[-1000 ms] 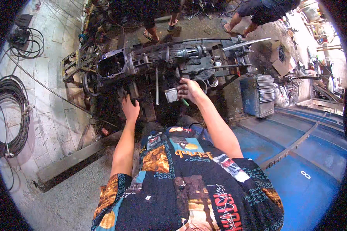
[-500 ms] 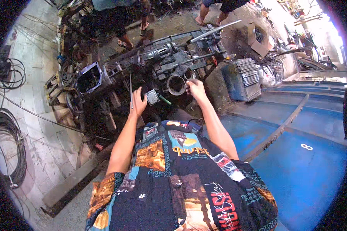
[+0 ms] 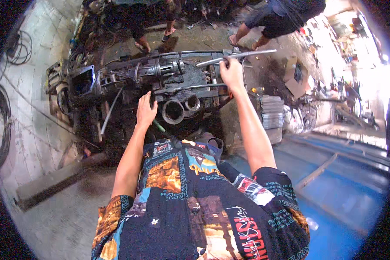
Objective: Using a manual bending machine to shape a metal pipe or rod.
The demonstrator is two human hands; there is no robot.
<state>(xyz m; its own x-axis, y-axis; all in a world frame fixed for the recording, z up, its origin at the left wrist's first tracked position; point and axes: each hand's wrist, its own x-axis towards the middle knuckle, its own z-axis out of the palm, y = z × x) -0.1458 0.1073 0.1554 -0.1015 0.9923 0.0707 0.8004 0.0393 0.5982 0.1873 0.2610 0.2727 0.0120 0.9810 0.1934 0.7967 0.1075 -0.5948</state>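
Note:
My right hand [image 3: 232,74] is over the right end of the greasy machine assembly [image 3: 175,78], its fingers curled at a long, pale metal rod [image 3: 260,53] that slants across the top. How firmly they grip the rod is partly hidden. My left hand [image 3: 146,109] is open at the near edge of the assembly, fingers stretched forward and thumb apart. To its right are a large round metal opening [image 3: 173,112] and a smaller ring [image 3: 192,103]. Below that hand pokes a green stick [image 3: 159,125]. A thin metal bar [image 3: 111,110] leans to its left.
An open square housing [image 3: 83,80] forms the assembly's left end. Finned grey metal blocks [image 3: 271,113] stand at right, near a cardboard box [image 3: 297,76]. Blue metal panels [image 3: 351,190] lie lower right, a long beam [image 3: 60,177] lower left. Two people's legs show at the far side.
My right hand has moved from beside the round openings up and away to the metal rod. The small grey box beside my left hand no longer shows. The view has turned.

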